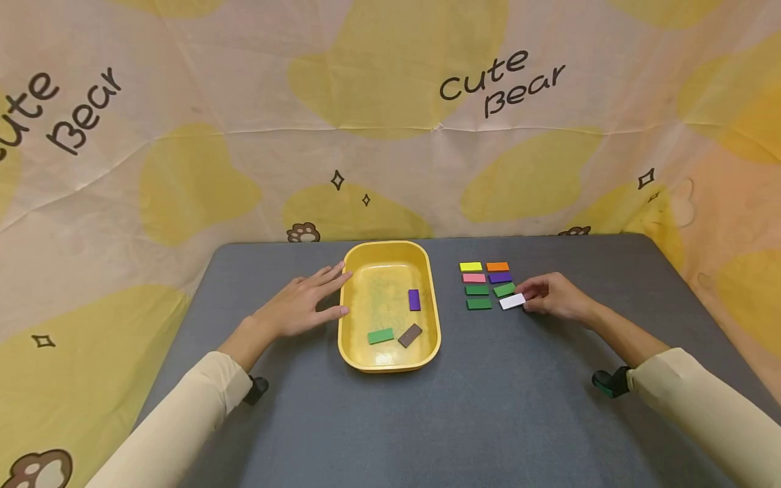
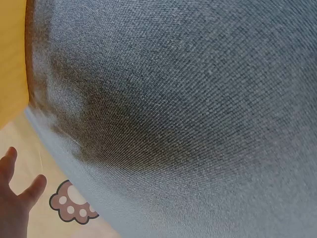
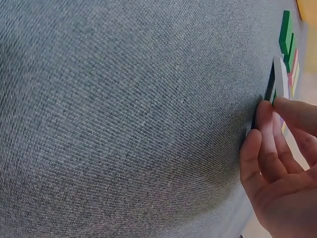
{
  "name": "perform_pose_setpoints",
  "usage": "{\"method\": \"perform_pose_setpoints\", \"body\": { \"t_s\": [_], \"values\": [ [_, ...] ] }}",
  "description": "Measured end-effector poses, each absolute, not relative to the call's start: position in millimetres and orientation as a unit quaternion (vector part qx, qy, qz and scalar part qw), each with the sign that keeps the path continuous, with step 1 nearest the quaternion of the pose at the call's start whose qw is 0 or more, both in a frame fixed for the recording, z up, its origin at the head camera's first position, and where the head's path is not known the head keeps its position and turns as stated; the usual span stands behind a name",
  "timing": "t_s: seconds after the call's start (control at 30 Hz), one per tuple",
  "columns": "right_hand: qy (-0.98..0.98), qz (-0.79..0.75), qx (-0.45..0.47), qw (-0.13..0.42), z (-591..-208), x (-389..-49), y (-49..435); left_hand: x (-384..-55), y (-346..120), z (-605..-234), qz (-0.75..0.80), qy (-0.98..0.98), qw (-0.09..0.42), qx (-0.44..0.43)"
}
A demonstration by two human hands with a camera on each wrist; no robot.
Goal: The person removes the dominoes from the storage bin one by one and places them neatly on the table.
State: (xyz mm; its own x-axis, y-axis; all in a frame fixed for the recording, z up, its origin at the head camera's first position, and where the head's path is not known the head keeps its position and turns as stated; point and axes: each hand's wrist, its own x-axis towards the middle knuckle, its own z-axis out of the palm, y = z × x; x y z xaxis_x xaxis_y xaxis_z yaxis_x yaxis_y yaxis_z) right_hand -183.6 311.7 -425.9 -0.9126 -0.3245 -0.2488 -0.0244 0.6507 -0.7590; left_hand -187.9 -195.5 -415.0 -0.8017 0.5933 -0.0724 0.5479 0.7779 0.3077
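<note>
My right hand [image 1: 556, 296] pinches a white rectangular tile [image 1: 512, 301] by its right end, at the near right corner of a two-column group of coloured tiles. In the right wrist view the white tile [image 3: 281, 78] is tilted, one edge off the grey cloth, between thumb and fingertips. A green tile [image 1: 504, 290] lies just behind it. With spread fingers, my left hand [image 1: 305, 301] rests at the left rim of a yellow tray [image 1: 434, 325]. Inside the tray lie a purple tile [image 1: 414, 299], a green tile [image 1: 381, 336] and a brown tile [image 1: 410, 335].
Left of the white tile are two green tiles, one nearer [image 1: 478, 304] and one farther [image 1: 476, 290]. Behind them lie pink [image 1: 473, 278], purple [image 1: 500, 278], yellow [image 1: 470, 267] and orange [image 1: 497, 267] tiles. A patterned curtain [image 1: 390, 156] hangs behind the grey table [image 1: 390, 427].
</note>
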Motion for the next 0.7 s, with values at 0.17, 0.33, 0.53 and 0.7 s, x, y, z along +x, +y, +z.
{"method": "perform_pose_setpoints", "body": {
  "t_s": [0.17,0.33,0.53,0.7],
  "values": [
    [0.891,-0.405,-0.101,0.179,-427.4,-183.3,311.7,-187.5,-195.5,-414.8,0.140,0.939,0.083,0.303],
    [0.888,-0.409,-0.100,0.183,-426.1,-182.8,311.6,-187.1,-195.1,-414.3,0.140,0.939,0.084,0.302],
    [0.889,-0.408,-0.086,0.190,-423.0,-183.4,311.1,-186.8,-195.2,-413.7,0.141,0.939,0.083,0.302],
    [0.887,-0.412,-0.061,0.200,-420.8,-184.6,311.1,-187.1,-195.4,-414.1,0.140,0.939,0.084,0.302]
  ]
}}
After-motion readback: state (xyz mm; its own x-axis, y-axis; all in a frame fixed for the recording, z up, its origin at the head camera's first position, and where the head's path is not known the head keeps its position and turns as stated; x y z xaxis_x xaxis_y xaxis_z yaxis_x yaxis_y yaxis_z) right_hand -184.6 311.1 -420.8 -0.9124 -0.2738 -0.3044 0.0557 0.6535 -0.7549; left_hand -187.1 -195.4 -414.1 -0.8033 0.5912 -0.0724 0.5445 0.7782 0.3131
